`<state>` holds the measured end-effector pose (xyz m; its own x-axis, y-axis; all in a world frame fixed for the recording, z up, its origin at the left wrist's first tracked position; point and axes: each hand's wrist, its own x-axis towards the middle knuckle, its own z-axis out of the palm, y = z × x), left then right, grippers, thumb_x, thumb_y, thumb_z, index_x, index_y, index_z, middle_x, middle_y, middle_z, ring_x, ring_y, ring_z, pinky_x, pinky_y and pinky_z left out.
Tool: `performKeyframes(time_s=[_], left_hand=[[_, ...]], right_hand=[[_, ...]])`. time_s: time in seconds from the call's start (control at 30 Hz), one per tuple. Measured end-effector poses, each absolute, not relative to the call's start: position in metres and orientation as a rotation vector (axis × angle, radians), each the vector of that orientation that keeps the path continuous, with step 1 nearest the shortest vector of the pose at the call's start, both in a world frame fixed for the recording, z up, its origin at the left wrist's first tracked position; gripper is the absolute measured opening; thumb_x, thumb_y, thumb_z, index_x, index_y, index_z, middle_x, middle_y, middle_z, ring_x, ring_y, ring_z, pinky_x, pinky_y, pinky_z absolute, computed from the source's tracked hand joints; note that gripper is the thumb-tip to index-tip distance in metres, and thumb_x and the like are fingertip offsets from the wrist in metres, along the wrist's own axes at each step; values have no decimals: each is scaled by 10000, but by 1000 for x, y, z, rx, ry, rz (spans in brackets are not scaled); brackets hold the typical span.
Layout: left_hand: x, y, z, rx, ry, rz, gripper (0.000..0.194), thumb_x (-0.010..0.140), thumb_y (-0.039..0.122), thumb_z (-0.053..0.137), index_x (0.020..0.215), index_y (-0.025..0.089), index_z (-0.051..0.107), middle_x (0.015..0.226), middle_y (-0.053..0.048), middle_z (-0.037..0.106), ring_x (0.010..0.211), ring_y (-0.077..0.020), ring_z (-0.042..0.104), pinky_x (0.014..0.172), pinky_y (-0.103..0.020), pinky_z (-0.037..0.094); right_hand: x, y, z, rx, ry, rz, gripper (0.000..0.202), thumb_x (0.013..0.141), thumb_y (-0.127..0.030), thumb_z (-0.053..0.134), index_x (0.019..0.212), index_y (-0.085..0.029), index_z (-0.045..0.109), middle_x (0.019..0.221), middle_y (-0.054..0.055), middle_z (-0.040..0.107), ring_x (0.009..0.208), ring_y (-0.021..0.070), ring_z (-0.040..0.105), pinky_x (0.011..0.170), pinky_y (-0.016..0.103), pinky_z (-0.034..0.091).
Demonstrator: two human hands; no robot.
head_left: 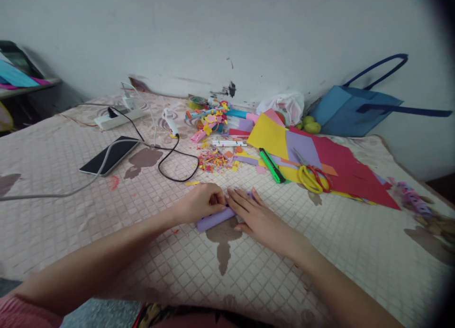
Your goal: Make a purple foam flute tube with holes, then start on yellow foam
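Observation:
A purple paper-like roll point(215, 220) with small dark spots along it lies slantwise on the patterned tablecloth in front of me. My left hand point(202, 203) is over its upper edge, thumb and forefinger pinched together near the middle. Whatever sits between those fingertips is too small to make out. Across the right part of the roll lies my right hand point(263, 219), fingers stretched out and pressing on it. That hand covers much of the roll's right end.
Beyond the hands are paper scraps point(215, 160), a green utility knife point(272, 166), yellow-handled scissors point(310, 177) and coloured sheets point(346, 167). A glue gun point(171, 124) with a black cord and a phone point(110, 156) lie left. A blue bag point(350, 110) stands back right.

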<state>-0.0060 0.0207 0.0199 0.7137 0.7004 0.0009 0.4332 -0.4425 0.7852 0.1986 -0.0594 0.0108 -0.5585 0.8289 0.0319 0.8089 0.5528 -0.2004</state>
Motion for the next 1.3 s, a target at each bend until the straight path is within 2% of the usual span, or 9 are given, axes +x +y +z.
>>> performKeyframes(time_s=[0.33,0.5,0.6,0.7,0.8,0.97,1.07,1.17,1.3], left_hand=[[-10,36,18,2033,823,417,221,835,323,538,735,143,617,604,11,612,540,-83,524,513,-184,392],[-11,40,22,2025,825,400,220,834,306,529,722,139,617,597,12,608,537,-81,528,515,-179,393],[-11,39,21,2012,830,385,230,836,322,529,735,137,622,609,5,620,534,-86,531,509,-185,390],[-11,37,20,1995,830,358,236,843,338,526,749,145,625,614,6,629,538,-90,543,515,-189,395],[-11,35,19,1964,831,328,243,841,363,534,764,152,629,613,9,630,536,-92,547,507,-189,392],[-9,35,17,1864,791,279,270,838,389,539,780,143,633,659,-9,642,533,-91,544,488,-189,391],[-8,36,18,1811,787,337,304,849,415,533,810,133,640,685,-17,640,566,-97,551,520,-197,414],[-8,34,22,1647,698,261,361,860,468,528,964,142,646,847,-49,677,691,-118,603,606,-211,460],[-7,29,24,1328,566,127,386,800,450,641,1040,149,613,999,-82,675,727,-110,626,675,-231,496]], right_hand=[[200,-61,17,-1330,-2666,188,723,899,-287,531,1494,-267,121,1559,72,189,1435,262,141,1125,604,156],[196,-64,15,-1273,-2698,335,628,937,-291,467,1483,-295,158,1533,45,279,1411,227,245,1132,602,120],[201,-62,21,-1262,-2637,361,590,958,-263,414,1483,-311,149,1543,33,256,1420,204,219,1145,574,113],[216,-54,25,-1327,-2465,352,612,950,-284,437,1488,-307,146,1539,52,273,1428,209,192,1148,544,165],[236,-43,20,-1403,-2332,406,624,895,-303,544,1457,-286,272,1487,82,370,1401,233,266,1123,512,268],[246,-32,13,-1329,-2290,550,324,860,-215,578,1183,-230,557,1250,90,572,1234,227,472,1041,452,385],[241,-33,19,-1314,-2187,590,244,856,-191,561,1094,-242,573,1093,66,620,1057,216,572,933,416,456],[237,-32,21,-1253,-2079,571,220,848,-211,574,1063,-254,583,1050,56,622,1014,223,582,918,416,452],[233,-28,12,-1150,-1730,777,409,798,-253,653,1185,-307,533,1125,45,584,1048,216,559,909,395,458]])
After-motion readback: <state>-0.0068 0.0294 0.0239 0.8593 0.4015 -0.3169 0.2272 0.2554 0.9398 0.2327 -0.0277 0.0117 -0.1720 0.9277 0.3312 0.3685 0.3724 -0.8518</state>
